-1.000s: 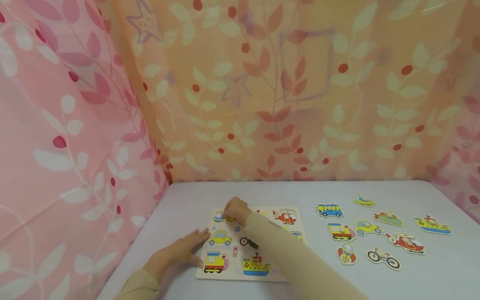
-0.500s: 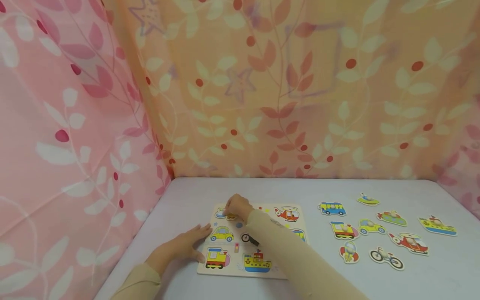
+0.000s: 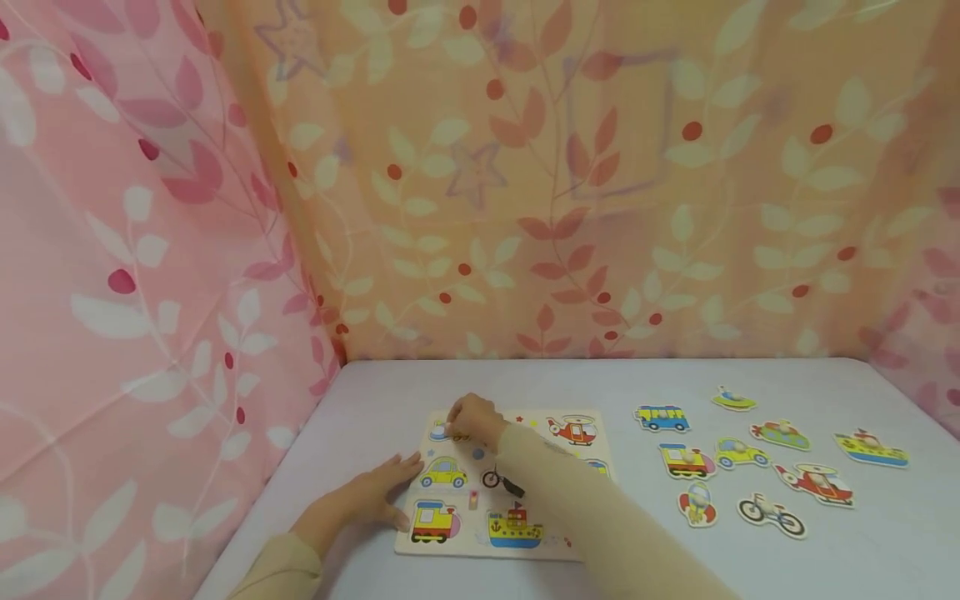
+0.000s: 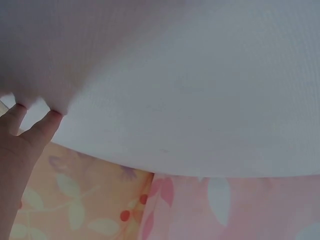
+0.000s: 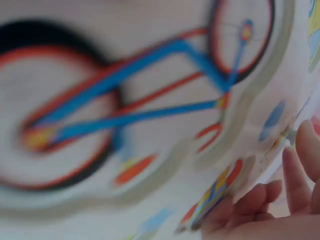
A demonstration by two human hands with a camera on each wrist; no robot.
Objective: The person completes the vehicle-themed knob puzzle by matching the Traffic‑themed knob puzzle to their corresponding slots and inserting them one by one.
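Observation:
My left hand lies with fingers spread at the left edge of a puzzle board, thumb and fingertips right at the rim. The board bears vehicle pictures, among them a yellow car, a train, a boat and a helicopter. Over its top left corner my right hand pinches a small blue and yellow puzzle piece, mostly hidden by the fingers. The right wrist view has the board's bicycle picture up close, with the right hand beyond it.
Several loose knobbed pieces lie right of the board, among them a bus, a train piece, a car piece, a helicopter piece, a bicycle piece and a boat piece. Patterned curtains stand behind the white table.
The right hand stays at the board's top left with only slight finger and wrist motion. The left hand keeps its place. The head view shifts a little.

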